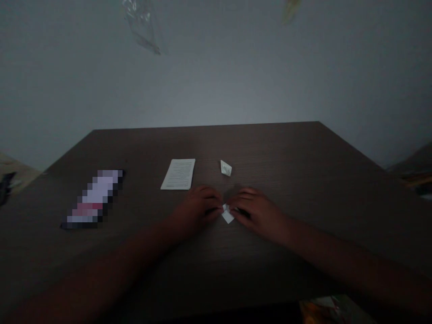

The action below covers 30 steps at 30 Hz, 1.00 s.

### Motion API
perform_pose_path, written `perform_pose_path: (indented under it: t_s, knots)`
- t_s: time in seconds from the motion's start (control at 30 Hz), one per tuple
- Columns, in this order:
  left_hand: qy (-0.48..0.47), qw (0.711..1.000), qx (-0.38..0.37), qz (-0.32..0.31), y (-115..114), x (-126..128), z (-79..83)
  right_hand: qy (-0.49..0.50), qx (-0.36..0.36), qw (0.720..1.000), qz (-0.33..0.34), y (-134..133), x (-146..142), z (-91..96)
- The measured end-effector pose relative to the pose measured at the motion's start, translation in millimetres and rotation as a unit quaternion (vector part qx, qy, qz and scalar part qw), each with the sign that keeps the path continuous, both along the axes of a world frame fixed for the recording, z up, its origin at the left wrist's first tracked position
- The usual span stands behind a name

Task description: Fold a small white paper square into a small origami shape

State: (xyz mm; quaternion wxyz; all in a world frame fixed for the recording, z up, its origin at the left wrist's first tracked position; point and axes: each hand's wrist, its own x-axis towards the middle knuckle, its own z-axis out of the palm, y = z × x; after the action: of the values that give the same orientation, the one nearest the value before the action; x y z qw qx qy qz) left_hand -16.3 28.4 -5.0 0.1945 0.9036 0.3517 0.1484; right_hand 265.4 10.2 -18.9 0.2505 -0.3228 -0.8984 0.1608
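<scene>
On the dark wooden table [303,153], my left hand [197,208] and my right hand [258,211] meet over a small folded piece of white paper [228,217]. Both hands have their fingers curled and pinched on the paper, pressing it against the tabletop. Only a small white corner of it shows between the fingertips. A second small folded white paper piece [226,168] lies just beyond the hands. A printed white sheet [178,173] lies flat to the left of it.
A flat rectangular object [94,198], blurred out, lies on the table's left side. A plain grey wall rises behind the table. Clear plastic wrapping [143,24] hangs at the top. Something colourful [324,308] shows below the table's front edge.
</scene>
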Motion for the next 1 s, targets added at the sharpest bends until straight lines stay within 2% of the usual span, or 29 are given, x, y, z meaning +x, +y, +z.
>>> perform_pose_path:
  t_s: [0.2,0.43,0.73,0.9,1.0]
  knots:
    - [0.008,0.999,-0.030,0.040,-2.8,7.5,6.7,-0.017,-0.002,1.000,-0.015,1.0,-3.5,-3.4]
    - [0.056,0.997,-0.018,0.056,-8.0,10.0,18.8,-0.048,0.017,0.999,-0.013,0.2,-2.1,0.5]
    - [0.094,0.994,-0.004,0.060,-13.2,11.2,24.8,-0.148,0.075,0.986,-0.019,-19.4,-3.1,8.3]
    - [0.084,0.995,0.000,0.055,-16.0,7.1,22.1,-0.150,0.050,0.987,-0.011,-22.5,-1.9,11.9]
    - [0.066,0.996,0.002,0.052,-15.3,5.5,17.9,-0.118,0.014,0.993,-0.016,-19.6,-1.3,12.2]
